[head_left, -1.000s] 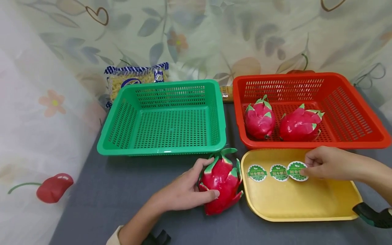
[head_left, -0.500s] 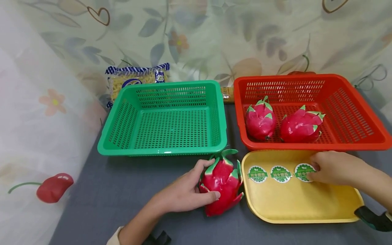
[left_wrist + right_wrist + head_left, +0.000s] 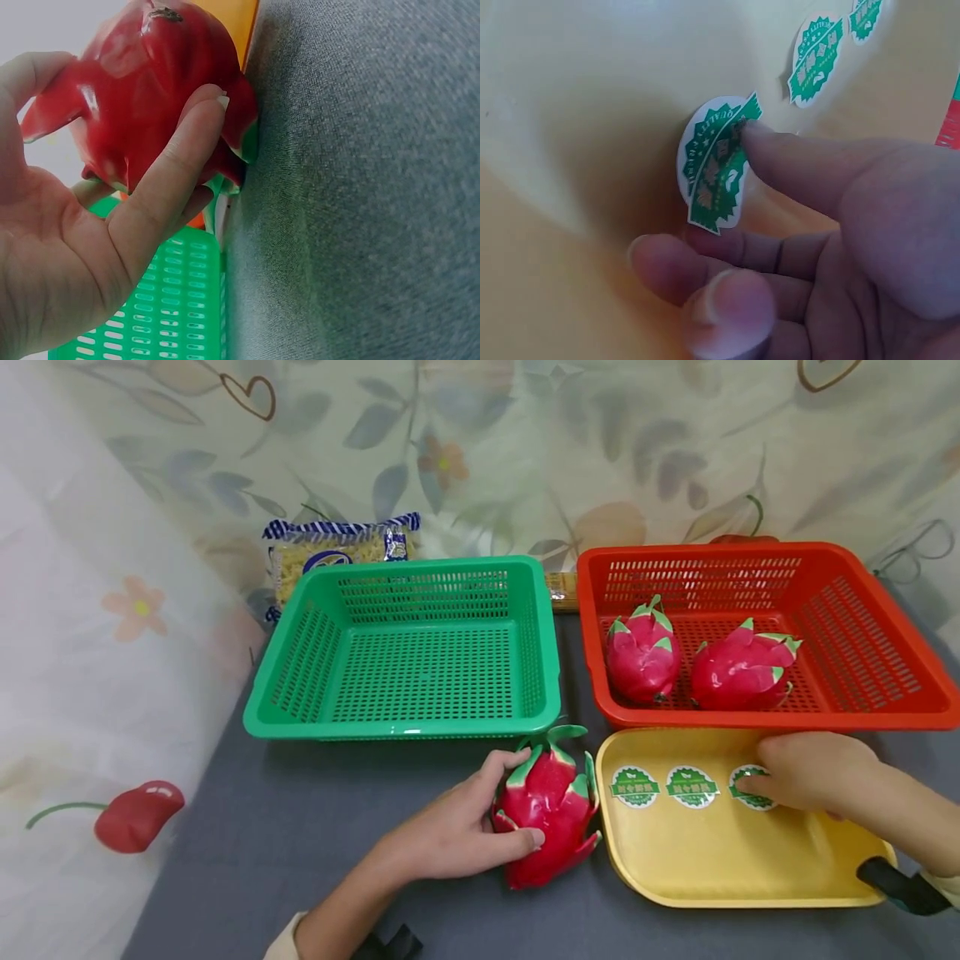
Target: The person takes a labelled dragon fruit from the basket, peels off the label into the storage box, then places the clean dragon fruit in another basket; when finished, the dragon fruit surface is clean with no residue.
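My left hand (image 3: 453, 835) grips a red dragon fruit (image 3: 551, 814) with green-tipped scales, which lies on the grey cloth just left of the yellow tray (image 3: 720, 868). In the left wrist view the thumb lies along the side of the dragon fruit (image 3: 150, 67). Over the tray, my right hand (image 3: 813, 772) holds a round green-and-white sticker (image 3: 750, 789). Its thumb presses on the face of the sticker (image 3: 720, 165) in the right wrist view, and a fingertip shows by the lower edge. Two similar stickers, a middle one (image 3: 692, 787) and a left one (image 3: 634, 787), lie to its left.
Behind the tray stands a red basket (image 3: 922, 685) holding two dragon fruits, one upright (image 3: 642, 656) and one on its side (image 3: 738, 672). A green basket (image 3: 427, 677) is at back left. A pasta bag (image 3: 296, 560) sits behind it, against the patterned backdrop.
My right hand has moved the sticker right, away from the middle one it overlapped; now its thumb covers more of it. My left hand still holds the dragon fruit in place.
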Action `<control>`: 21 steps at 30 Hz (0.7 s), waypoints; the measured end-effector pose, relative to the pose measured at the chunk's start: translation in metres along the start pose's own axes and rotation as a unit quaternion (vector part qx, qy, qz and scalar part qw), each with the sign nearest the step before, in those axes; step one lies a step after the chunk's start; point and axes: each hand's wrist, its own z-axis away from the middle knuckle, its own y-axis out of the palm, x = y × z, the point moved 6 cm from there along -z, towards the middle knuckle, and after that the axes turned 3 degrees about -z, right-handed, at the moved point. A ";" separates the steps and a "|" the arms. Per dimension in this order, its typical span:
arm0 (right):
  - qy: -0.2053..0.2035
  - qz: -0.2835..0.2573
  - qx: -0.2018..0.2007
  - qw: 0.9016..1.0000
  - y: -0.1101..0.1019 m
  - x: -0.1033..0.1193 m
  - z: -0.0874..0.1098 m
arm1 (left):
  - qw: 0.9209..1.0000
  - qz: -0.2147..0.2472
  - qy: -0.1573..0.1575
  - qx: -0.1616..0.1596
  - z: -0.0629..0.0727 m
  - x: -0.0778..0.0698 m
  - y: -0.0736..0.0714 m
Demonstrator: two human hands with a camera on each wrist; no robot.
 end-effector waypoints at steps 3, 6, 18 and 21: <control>-0.005 0.022 -0.029 0.999 -0.002 0.003 -0.001 | 1.000 0.003 0.002 0.000 0.000 -0.001 0.000; -0.007 0.044 -0.049 0.998 -0.004 0.006 -0.001 | 1.000 0.004 0.001 -0.002 0.000 -0.001 0.000; 0.016 0.059 -0.045 0.997 -0.005 0.009 0.002 | 1.000 0.003 -0.001 0.001 -0.001 -0.001 0.001; 0.023 0.054 -0.042 0.997 -0.006 0.011 0.006 | 1.000 0.003 -0.002 0.001 -0.001 -0.001 0.001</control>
